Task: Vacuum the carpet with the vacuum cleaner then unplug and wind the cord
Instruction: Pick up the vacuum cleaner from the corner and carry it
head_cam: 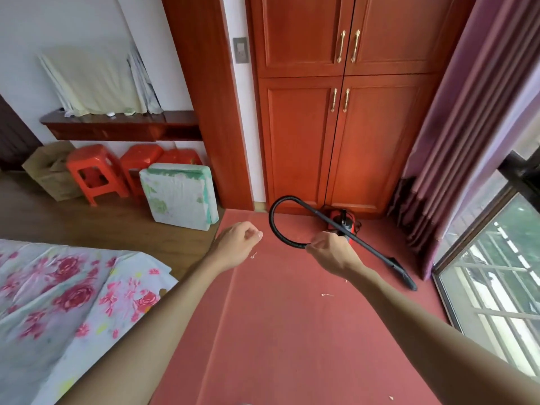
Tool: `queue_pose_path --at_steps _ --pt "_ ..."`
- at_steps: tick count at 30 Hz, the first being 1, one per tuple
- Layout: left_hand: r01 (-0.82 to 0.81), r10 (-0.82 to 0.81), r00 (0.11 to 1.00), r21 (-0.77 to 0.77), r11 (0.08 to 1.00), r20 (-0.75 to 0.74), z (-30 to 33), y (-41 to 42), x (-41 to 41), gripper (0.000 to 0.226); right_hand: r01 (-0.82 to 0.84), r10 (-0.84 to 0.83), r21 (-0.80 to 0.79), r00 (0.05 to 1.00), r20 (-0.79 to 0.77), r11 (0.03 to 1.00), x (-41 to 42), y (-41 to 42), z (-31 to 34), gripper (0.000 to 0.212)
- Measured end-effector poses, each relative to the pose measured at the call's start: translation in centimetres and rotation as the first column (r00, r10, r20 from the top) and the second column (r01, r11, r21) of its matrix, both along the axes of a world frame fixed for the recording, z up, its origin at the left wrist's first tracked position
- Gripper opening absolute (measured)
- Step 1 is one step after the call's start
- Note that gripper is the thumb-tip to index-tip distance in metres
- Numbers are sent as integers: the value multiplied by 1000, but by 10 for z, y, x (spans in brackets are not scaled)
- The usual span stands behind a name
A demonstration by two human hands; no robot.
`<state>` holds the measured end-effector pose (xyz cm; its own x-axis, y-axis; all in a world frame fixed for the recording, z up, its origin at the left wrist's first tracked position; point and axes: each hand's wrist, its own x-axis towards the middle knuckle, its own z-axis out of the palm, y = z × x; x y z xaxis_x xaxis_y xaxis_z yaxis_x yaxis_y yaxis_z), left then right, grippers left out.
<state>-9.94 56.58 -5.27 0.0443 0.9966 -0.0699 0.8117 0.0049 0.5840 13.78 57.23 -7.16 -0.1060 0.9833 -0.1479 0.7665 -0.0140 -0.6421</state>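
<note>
A small red vacuum cleaner (346,223) stands on the red carpet (277,331) against the wardrobe. Its black hose (273,217) loops up to the left, and its dark wand slants down to a nozzle (404,274) near the window. Both my arms reach forward above the carpet. My left hand (237,247) is curled loosely with nothing in it. My right hand (331,254) is also curled and overlaps the hose end in the picture; it looks much nearer than the vacuum cleaner and holds nothing that I can see. Small white scraps (327,294) lie on the carpet. No cord is visible.
A bed with a floral sheet (58,302) fills the lower left. Red stools (90,173), a cardboard box (49,171) and a foam cushion (175,197) stand by the wall. The wardrobe (336,127), a wall socket (241,50), a purple curtain (467,127) and a window (496,273) border the carpet.
</note>
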Motion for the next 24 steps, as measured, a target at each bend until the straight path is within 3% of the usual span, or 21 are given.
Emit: queue_pose_path --at_steps 3,7,13,24 --pt "36 -36 999 -4 999 23 -11 48 -8 25 34 -34 -11 999 13 999 -6 40 -5 37" --pt "98 -98 994 12 995 54 -15 123 -18 25 66 -62 -54 995 79 996 -17 100 -13 25" --pt "204 -204 975 10 979 87 -12 240 -37 20 225 -217 -87 971 99 970 -28 192 -4 27" --pt "348 -338 936 -120 930 93 -41 381 -32 20 386 -372 -113 920 126 915 -13 294 -27 26"
